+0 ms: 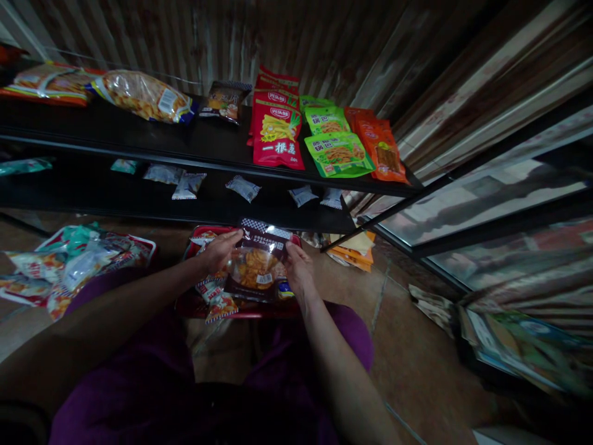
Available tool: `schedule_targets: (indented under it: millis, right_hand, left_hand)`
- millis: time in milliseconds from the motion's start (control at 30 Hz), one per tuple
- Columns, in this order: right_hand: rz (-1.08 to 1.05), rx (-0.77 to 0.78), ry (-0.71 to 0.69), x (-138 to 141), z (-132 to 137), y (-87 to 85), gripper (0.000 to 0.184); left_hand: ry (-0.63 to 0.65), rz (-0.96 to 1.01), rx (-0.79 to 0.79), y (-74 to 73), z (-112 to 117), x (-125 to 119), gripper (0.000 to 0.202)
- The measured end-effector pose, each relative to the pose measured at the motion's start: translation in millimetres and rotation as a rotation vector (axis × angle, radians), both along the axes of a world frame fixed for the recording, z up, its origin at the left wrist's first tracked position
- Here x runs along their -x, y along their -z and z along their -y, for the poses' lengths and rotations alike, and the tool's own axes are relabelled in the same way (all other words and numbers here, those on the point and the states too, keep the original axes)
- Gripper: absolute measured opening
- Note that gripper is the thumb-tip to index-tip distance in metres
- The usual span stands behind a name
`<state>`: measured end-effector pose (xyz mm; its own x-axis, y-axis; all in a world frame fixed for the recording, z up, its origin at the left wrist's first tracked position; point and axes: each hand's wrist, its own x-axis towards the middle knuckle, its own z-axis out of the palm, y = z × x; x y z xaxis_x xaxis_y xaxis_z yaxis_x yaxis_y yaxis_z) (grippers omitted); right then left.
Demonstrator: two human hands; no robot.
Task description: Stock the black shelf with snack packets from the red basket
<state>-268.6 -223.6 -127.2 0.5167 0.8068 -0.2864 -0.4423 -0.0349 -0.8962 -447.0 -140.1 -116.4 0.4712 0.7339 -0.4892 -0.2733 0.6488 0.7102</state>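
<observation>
A brown snack bag (254, 269) with a clear window and a checked top edge is held up between both hands. My left hand (221, 252) pinches its upper left edge. On the opposite side, my right hand (299, 264) grips the upper right edge, thumb on the front. Beneath the bag is a red tray (250, 314), mostly covered by it. Small snack packets (217, 300) lie in the tray at the left, and a blue and yellow packet (284, 289) peeks out near my right hand.
On the black shelf (157, 139) ahead stand red bags (278, 133), green bags (340, 153), orange bags (382, 151) and a brown bag (225, 102). Small packets (243, 187) line the lower shelf. Another packet-filled tray (149, 247) sits left. A black frame (435, 266) rises at right.
</observation>
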Motion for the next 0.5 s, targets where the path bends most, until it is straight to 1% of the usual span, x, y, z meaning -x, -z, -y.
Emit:
schedule_targets:
  millis: [133, 267, 367, 500]
  right_hand:
    - [-0.004, 0.022, 0.058, -1, -1, -0.7, 0.022]
    - [-0.031, 0.012, 0.040, -1, -2, -3.0, 0.021]
    - [-0.040, 0.006, 0.039, 0, -2, -5.9, 0.021]
    - [-0.026, 0.017, 0.005, 2, -1, -8.2, 0.023]
  left_hand:
    - [-0.021, 0.034, -0.010, -5.8, 1, 0, 0.016]
    - [0.020, 0.071, -0.039, -6.8, -1, 3, 0.020]
    - [0.043, 0.090, -0.089, -5.5, -6, 5, 0.015]
    - [0.046, 0.039, -0.140, -6.3, -9, 6, 0.013]
